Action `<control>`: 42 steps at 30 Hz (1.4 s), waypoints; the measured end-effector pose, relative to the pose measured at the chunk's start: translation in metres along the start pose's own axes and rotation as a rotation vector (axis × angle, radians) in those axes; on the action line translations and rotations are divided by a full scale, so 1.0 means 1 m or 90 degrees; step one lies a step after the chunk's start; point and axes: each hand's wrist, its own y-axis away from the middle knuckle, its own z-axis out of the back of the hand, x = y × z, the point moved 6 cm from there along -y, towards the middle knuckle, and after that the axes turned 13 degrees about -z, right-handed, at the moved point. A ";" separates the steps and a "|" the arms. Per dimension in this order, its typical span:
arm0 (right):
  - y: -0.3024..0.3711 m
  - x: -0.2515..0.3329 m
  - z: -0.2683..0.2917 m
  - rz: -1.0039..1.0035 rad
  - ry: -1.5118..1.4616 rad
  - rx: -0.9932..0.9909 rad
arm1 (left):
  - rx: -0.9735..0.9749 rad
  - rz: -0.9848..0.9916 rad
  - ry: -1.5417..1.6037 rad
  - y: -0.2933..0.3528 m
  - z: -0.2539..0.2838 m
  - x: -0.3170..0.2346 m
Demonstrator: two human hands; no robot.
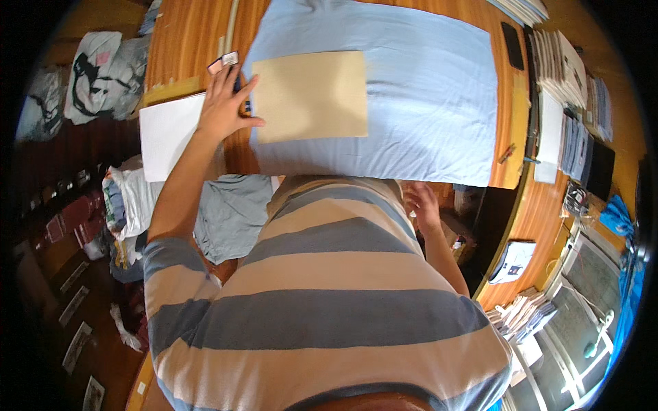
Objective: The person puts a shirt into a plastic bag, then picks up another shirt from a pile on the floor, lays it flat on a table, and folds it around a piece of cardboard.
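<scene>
My left hand lies over the left side of the table with its fingers stretched and the thumb apart. Under its fingers is a dark object, mostly hidden, whose kind I cannot make out. A small pinkish card or box with a white label touches the fingertips. Right of this hand a flat tan cardboard sheet rests on a light blue cloth spread over the table. My right hand hangs below the table's near edge at my side, fingers loosely bent and apart, with nothing visible held.
A white sheet or board sits at the table's left edge. A black phone lies at the far right corner. Stacked folded packs stand on the right. Grey cloth hangs below the table on my left.
</scene>
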 end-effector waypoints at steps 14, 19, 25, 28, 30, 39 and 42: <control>0.029 0.086 0.066 0.147 -0.215 0.028 | 0.056 0.048 -0.033 -0.001 0.003 -0.007; -0.007 0.232 -0.021 0.289 -0.352 0.179 | 0.036 0.031 -0.039 -0.008 0.001 -0.007; 0.041 0.244 -0.128 0.523 0.094 -0.147 | 0.020 0.048 -0.028 0.001 0.001 -0.003; 0.075 0.185 -0.195 0.693 0.487 -0.006 | 0.017 0.067 -0.005 0.002 -0.002 -0.001; 0.087 0.136 -0.214 0.515 0.970 -0.038 | 0.072 0.090 -0.009 -0.003 0.006 -0.005; 0.125 0.169 -0.107 0.515 0.706 -0.322 | -0.396 0.146 0.451 0.079 0.018 -0.084; 0.119 0.254 -0.074 0.558 0.660 -0.405 | -0.193 0.237 0.722 0.149 -0.071 -0.168</control>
